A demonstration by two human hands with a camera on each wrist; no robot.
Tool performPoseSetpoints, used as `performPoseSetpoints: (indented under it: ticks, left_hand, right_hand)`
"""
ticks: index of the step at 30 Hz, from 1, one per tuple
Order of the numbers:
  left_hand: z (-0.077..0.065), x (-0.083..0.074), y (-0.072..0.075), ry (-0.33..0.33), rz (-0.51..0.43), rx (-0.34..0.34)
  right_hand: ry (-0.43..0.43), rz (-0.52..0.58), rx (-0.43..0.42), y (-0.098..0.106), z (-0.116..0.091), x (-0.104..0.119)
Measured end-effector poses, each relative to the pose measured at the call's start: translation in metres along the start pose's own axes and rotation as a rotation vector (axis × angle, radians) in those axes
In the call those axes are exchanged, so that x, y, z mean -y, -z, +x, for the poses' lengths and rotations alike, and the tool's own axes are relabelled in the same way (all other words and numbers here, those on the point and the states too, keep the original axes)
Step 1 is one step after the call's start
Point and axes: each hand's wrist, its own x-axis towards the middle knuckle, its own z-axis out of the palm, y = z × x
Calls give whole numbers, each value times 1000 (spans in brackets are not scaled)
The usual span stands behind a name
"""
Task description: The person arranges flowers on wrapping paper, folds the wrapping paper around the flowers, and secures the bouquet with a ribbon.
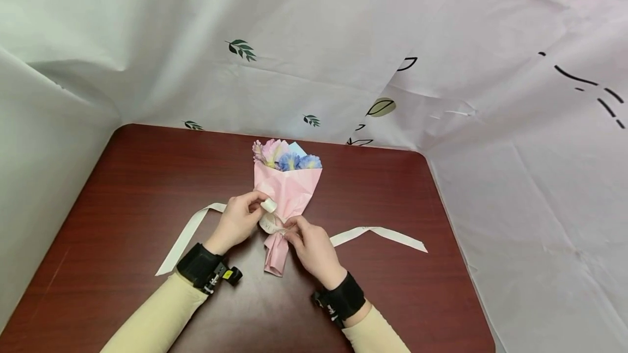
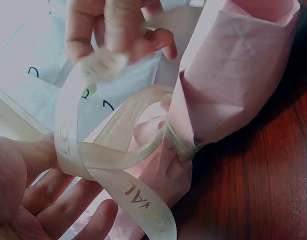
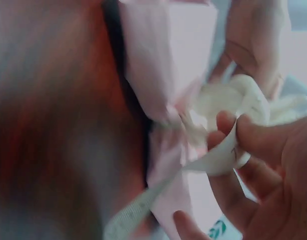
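Note:
A bouquet [image 1: 289,184] wrapped in pink paper lies on the table, with pink and blue flowers at its far end. A cream ribbon [image 2: 148,205] with printed lettering goes round its narrow waist, where the paper is gathered. My left hand [image 1: 239,219], left of the waist, holds a loop of that ribbon at its fingertips; in the left wrist view the loop passes over a finger. On the other side, my right hand [image 1: 314,247] pinches the ribbon between thumb and forefinger close to the knot, as the right wrist view [image 3: 263,165] also shows.
One ribbon tail [image 1: 183,238] trails across the table to the left, and the other tail [image 1: 378,231] to the right. The brown table [image 1: 392,298] has white leaf-printed sheeting [image 1: 314,42] behind it and at both sides. A black strap with a camera circles each wrist.

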Motion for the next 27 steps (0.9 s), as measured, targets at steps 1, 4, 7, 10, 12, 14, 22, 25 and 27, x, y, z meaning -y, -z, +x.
performPoseSetpoints:
  ticks: [1, 4, 7, 10, 12, 14, 22, 25, 27]
  left_hand:
    - [0, 0, 0, 3, -8, 4]
    - [-1, -1, -1, 3, -39, 19]
    - [-2, -2, 0, 3, -56, 27]
    - [-3, -5, 1, -4, -73, 32]
    - [-4, -7, 2, -8, -92, 46]
    - [-4, -9, 2, -11, -117, 64]
    - [-6, -12, 0, -20, -152, 120]
    - [-7, -12, -1, -23, -170, 147]
    - [-8, -13, -1, -27, -177, 164]
  right_hand:
    - [-21, 4, -15, -2, 0, 1]
    - [-86, 4, -63, -8, 4, 5]
    - [-146, -41, -91, -11, 9, 6]
    - [-174, -106, -98, -13, 14, 6]
    - [-173, -159, -104, -15, 16, 6]
    - [-162, -201, -124, -18, 18, 5]
    - [-175, -186, -192, -26, 22, 1]
    - [-203, -175, -203, -28, 25, -2]
    - [-226, -187, -218, -28, 26, -3]
